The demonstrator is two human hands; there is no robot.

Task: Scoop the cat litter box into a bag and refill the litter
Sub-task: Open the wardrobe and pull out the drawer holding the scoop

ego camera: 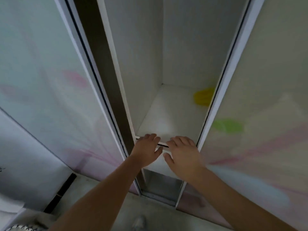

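No litter box, scoop, bag or litter shows in the head view. I face a white cabinet with an open middle bay and a white shelf (168, 117) inside it. My left hand (146, 150) and my right hand (182, 154) lie side by side on the shelf's front edge, palms down, fingers spread over the edge. Neither hand holds an object. A yellow thing (204, 96), blurred, lies at the shelf's back right, partly hidden by the right door.
Two sliding doors with a pale pink flower print flank the bay, the left door (50, 80) and the right door (266, 97). Below the shelf is a lower compartment (161, 185). Grey floor (103, 189) runs beneath, with a dark strip (61, 190) at the left.
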